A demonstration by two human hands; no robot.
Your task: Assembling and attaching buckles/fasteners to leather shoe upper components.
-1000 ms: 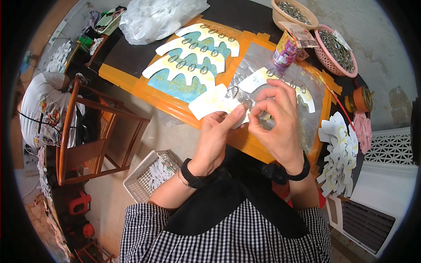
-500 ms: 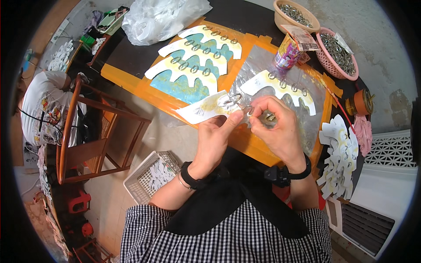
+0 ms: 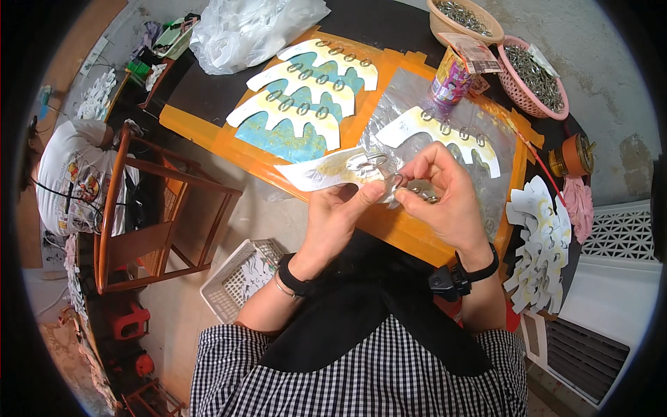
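My left hand [image 3: 332, 221] pinches a white scalloped strip [image 3: 313, 172] with yellowish glue stains between thumb and fingers. One oval metal ring [image 3: 376, 159] sits on the strip above my left thumb. At the strip's right end, my right hand [image 3: 448, 201] has thumb and forefinger closed on another metal ring [image 3: 396, 181], against the material. More small metal pieces [image 3: 425, 193] show under its curled fingers. Just beyond, a similar scalloped strip [image 3: 406, 132] carrying several rings lies on clear plastic sheeting [image 3: 396, 97].
Three ringed strips [image 3: 281, 115] lie on blue-green sheets at the left of the orange-taped table [image 3: 201, 132]. Behind are a plastic bag [image 3: 253, 31], a colourful tub [image 3: 451, 80] and two baskets [image 3: 511, 87] of metal parts. Stacked strips [image 3: 538, 247] lie right; a person [image 3: 80, 174] sits left.
My right hand has shifted slightly, bringing its ring closer against the strip's end by my left thumb. The strip has tilted a little, and the whole view has moved slightly.
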